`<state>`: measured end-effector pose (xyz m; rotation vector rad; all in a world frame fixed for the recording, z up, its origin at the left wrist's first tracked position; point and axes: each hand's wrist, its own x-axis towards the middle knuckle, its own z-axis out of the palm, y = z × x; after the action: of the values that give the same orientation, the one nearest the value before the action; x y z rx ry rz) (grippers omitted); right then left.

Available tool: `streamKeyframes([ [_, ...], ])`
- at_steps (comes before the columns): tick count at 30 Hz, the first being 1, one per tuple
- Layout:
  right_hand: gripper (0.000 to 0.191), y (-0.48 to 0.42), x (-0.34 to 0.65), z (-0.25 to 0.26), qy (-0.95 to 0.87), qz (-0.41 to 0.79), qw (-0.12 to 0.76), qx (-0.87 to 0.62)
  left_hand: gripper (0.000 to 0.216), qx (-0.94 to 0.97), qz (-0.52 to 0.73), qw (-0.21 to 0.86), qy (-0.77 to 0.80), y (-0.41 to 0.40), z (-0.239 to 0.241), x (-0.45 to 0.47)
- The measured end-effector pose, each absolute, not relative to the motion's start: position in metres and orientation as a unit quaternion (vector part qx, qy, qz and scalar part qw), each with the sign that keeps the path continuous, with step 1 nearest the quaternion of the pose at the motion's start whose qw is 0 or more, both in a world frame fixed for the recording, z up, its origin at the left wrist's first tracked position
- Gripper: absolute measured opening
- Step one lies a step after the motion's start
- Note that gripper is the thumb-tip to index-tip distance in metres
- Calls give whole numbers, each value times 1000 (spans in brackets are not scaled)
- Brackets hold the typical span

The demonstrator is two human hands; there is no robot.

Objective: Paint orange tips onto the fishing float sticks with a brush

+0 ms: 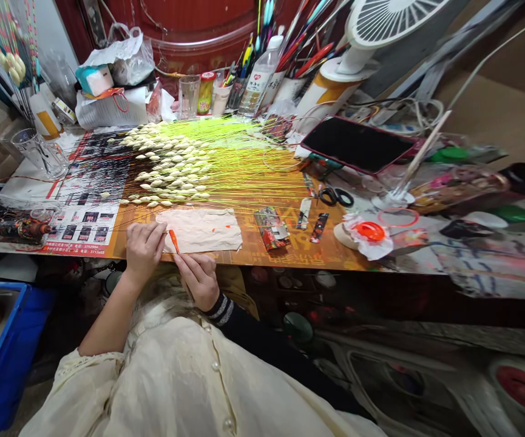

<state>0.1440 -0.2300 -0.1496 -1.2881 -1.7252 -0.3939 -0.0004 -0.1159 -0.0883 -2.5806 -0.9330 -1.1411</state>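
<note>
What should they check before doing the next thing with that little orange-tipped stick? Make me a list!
1. Grip on the orange-tipped stick: ok, the left hand and the right hand both pinch it.
2. Something to rest it on: ok, the beige cloth lies flat right beside the tip.
3. Orange tip dry: cannot tell.
4. Pile of white floats out of the way: ok, it lies farther back, apart from both hands.
5. Scissors safely aside: ok, off to the right, away from the hands.
</note>
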Motion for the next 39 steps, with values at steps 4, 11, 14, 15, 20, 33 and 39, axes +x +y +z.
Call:
streamKeyframes([
  [4,57,-230,144,-150,-701,-160,458,-523,29,-865,-385,78,-313,-116,-89,-1],
  [11,53,-230,144,-152,-701,-157,452,-528,28,-864,-384,84,-314,-117,-87,0],
  [14,55,-230,144,-151,-699,-158,461,-524,27,-864,-383,87,-314,-116,-87,0],
  [15,56,-230,144,-150,-698,-159,464,-521,27,-864,-383,86,-315,-116,-87,1],
  [20,60,-230,144,-147,-697,-161,475,-513,27,-864,-376,71,-328,-116,-88,0],
  [33,59,-233,148,-153,-699,-146,482,-507,30,-863,-379,57,-330,-116,-90,-3],
  [39,62,-233,152,-159,-706,-150,491,-487,27,-864,-384,58,-320,-117,-88,-3],
])
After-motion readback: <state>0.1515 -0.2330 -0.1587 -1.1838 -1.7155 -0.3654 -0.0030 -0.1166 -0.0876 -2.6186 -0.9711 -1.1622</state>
